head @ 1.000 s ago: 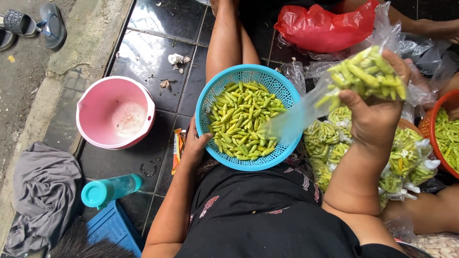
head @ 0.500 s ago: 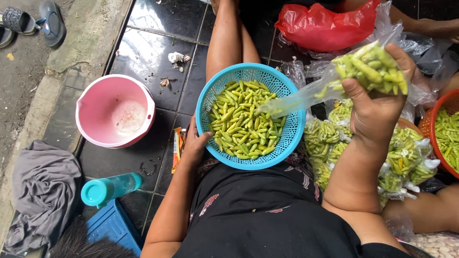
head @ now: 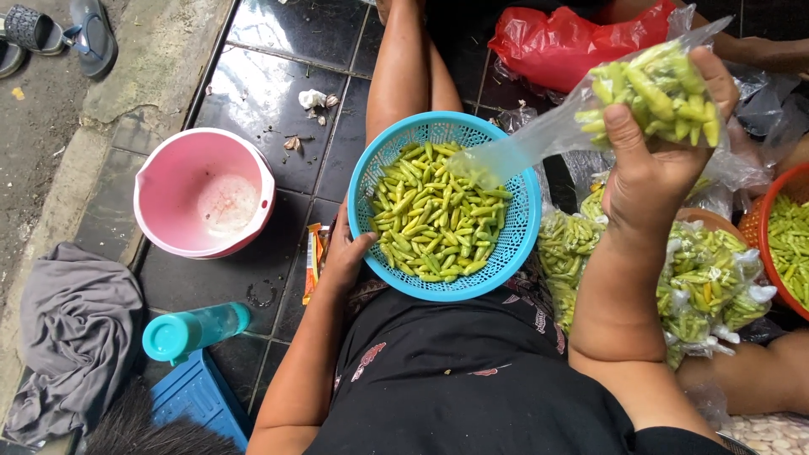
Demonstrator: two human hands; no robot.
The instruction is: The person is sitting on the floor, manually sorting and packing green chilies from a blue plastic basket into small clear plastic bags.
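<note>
Floor (head: 278, 50): dark shiny tiles, wet in spots, under everything here.
Grey cloth (head: 72, 337): crumpled at the far left edge, well apart from the work.
Blue basket (head: 514, 244): round, full of holes, resting on the lap, heaped with little green chillies (head: 430, 219). Close to the body, likely to keep it within easy reach.
Pink bucket (head: 202, 194): on the tiles left of the basket, near but not touching. Only a pale wet patch inside.
Red bag (head: 573, 42): lying on the floor at the top, past the basket.
Tied chilli packs (head: 708, 286): piled at the right, just beside the basket, under the raised arm.
Orange basket (head: 779, 236): at the right edge, more chillies inside.
Clear bag (head: 657, 88): held up high and tipped, full of chillies, thin open end pointing down over the blue basket.
Right hand (head: 653, 168): closed tight around the fat end of the clear bag, thumb across the front.
Left hand (head: 350, 253): fingers curled over the near rim of the blue basket, likely steadying it.
Teal bottle (head: 194, 329): lying on its side at lower left.
</note>
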